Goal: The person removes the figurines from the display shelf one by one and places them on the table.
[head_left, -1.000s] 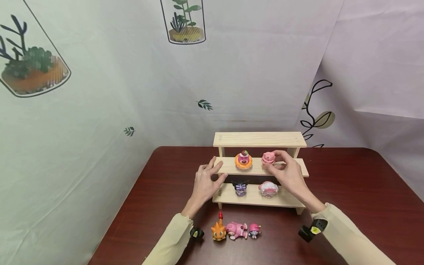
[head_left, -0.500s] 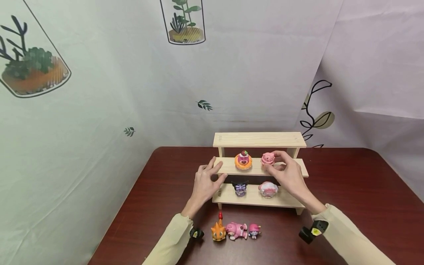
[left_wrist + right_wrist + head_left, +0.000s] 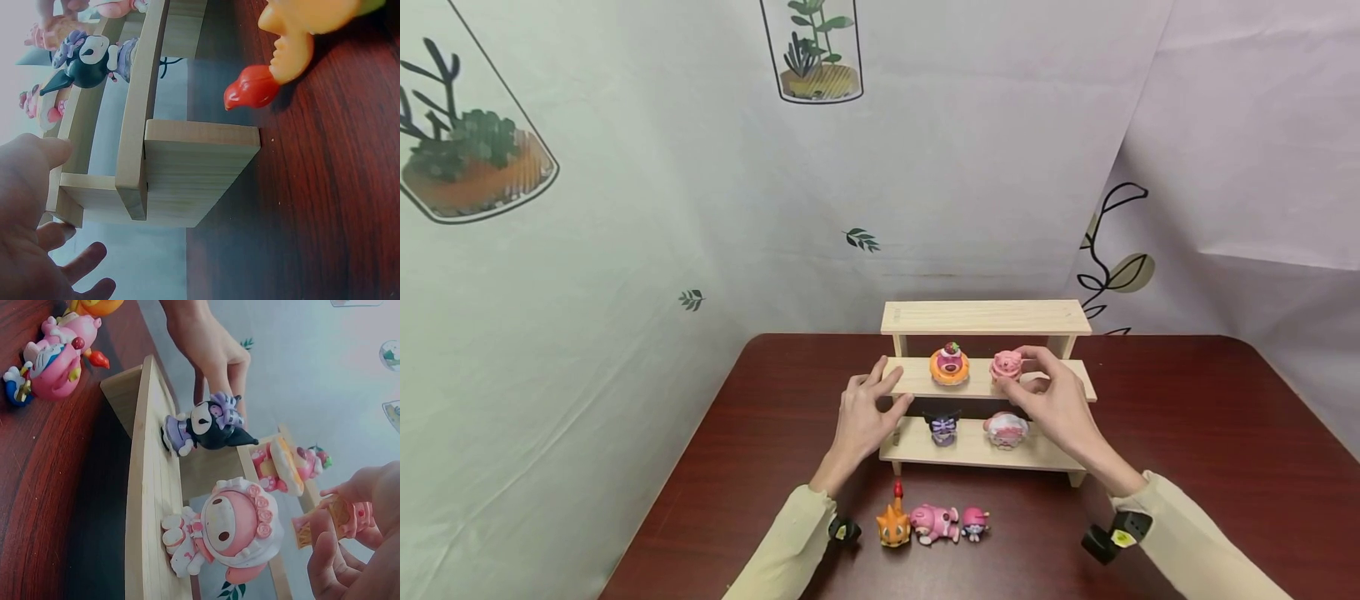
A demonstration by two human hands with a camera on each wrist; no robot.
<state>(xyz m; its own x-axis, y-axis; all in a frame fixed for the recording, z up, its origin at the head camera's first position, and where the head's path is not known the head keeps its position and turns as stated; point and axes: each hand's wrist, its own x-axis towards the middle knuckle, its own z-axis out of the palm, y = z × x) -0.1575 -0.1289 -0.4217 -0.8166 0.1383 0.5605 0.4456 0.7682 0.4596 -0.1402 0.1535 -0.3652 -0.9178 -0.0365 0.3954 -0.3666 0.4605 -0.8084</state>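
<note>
A three-tier wooden display shelf stands on the table. My left hand holds the left end of its middle tier, thumb and index finger on either side of the corner, the other fingers spread. With my right hand I pinch a pink eared figurine with a tan waffle-patterned base at the middle tier's right. Beside it sits a figurine in an orange ring topped with a strawberry. Below are a black-and-purple figurine and a pink-and-white figurine.
On the dark red table, in front of the shelf, lie an orange figurine with a red-tipped tail, a pink figurine and a small pink-and-blue figurine. A printed cloth hangs behind.
My right wrist has turned and shifted slightly to the right, while its fingertips stay at the pink figurine. The left hand keeps its place on the shelf.
</note>
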